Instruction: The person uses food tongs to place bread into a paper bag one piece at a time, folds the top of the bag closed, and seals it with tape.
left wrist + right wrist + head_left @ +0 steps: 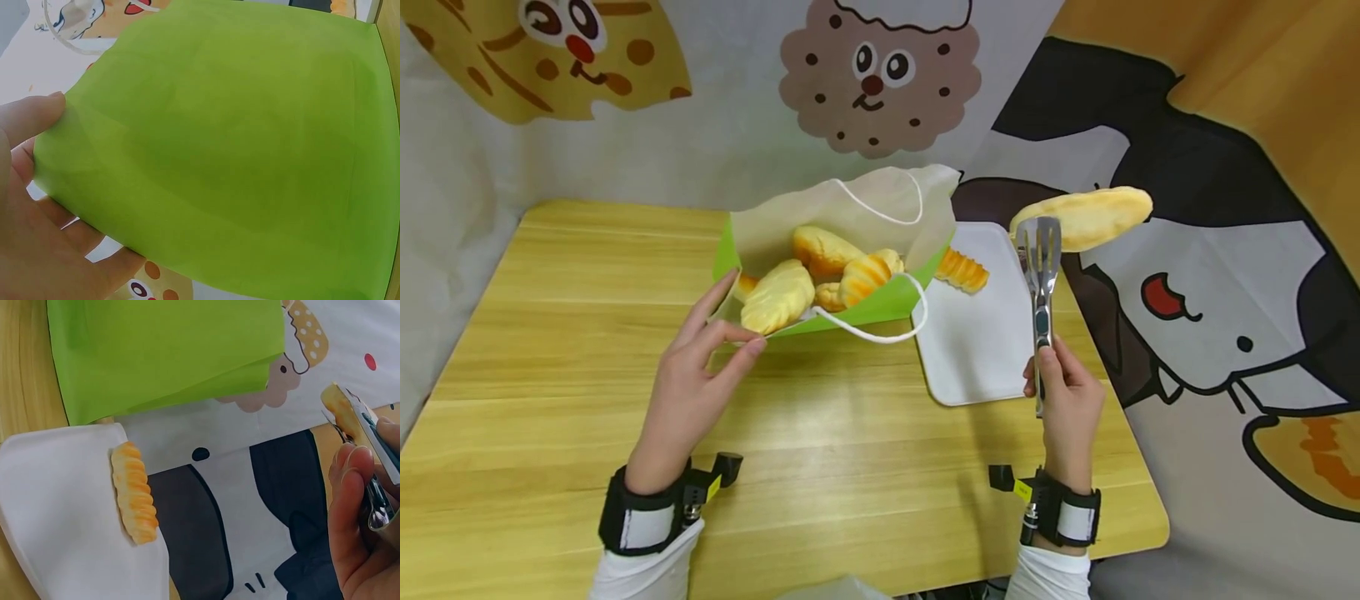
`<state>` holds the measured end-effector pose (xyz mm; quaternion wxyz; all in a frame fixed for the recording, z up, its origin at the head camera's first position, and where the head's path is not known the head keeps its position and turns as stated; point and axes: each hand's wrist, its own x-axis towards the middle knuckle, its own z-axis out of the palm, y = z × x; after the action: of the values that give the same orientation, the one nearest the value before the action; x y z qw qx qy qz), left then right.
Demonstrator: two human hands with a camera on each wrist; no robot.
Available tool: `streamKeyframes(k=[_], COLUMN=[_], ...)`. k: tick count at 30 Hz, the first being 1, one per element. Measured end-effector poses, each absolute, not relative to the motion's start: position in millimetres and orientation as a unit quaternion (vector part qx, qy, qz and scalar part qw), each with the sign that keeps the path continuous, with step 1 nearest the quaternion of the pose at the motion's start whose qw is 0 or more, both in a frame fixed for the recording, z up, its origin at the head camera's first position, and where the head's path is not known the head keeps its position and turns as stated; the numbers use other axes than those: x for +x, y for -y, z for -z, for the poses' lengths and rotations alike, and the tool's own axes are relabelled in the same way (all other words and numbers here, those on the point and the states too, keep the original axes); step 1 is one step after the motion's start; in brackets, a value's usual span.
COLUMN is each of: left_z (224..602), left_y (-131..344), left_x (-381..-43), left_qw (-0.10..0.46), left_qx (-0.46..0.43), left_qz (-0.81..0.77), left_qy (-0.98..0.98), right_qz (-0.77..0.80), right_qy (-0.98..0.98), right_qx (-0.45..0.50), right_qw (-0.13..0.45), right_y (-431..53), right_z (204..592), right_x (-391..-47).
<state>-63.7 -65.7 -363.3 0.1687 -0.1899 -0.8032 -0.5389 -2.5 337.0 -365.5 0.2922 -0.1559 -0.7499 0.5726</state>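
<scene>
My left hand (pixel 694 371) holds the near left rim of a green paper bag (pixel 883 307), thumb and fingers on either side of the edge. Inside the wide-mouthed bag lie several breads, among them a pale oval bun (pixel 777 298) and a striped roll (pixel 867 279). My right hand (pixel 1070 404) grips metal tongs (pixel 1043 287). A long pale bread (pixel 1093 218) is pinched at its left end by the tongs, up over the far right of the tray. In the right wrist view, a twisted bread (pixel 134 494) lies on the white tray (pixel 56 506).
The wooden table (pixel 850 467) carries the bag and, to its right, the tray. White cord handles (pixel 872 337) loop out from the bag's mouth. Behind and to the right hangs a printed cartoon cloth (pixel 1210 275), close to the table's edge.
</scene>
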Motion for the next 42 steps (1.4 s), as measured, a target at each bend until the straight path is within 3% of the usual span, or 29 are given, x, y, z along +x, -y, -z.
streamKeyframes(k=[14, 29, 42], left_z=[363, 366, 366], left_y=[67, 67, 68], left_x=[-65, -65, -65], left_qw=[0.168, 0.180, 0.180], left_qx=[-0.188, -0.194, -0.197], left_qz=[0.541, 0.540, 0.541], left_qy=[0.802, 0.799, 0.798], right_qz=[-0.504, -0.371, -0.317], right_qy=[0.799, 0.841, 0.870], right_qx=[-0.080, 0.099, 0.205], right_qw=[0.319, 0.380, 0.318], right_y=[-327, -309, -297], right_z=[342, 331, 318], right_x=[-3, -8, -20])
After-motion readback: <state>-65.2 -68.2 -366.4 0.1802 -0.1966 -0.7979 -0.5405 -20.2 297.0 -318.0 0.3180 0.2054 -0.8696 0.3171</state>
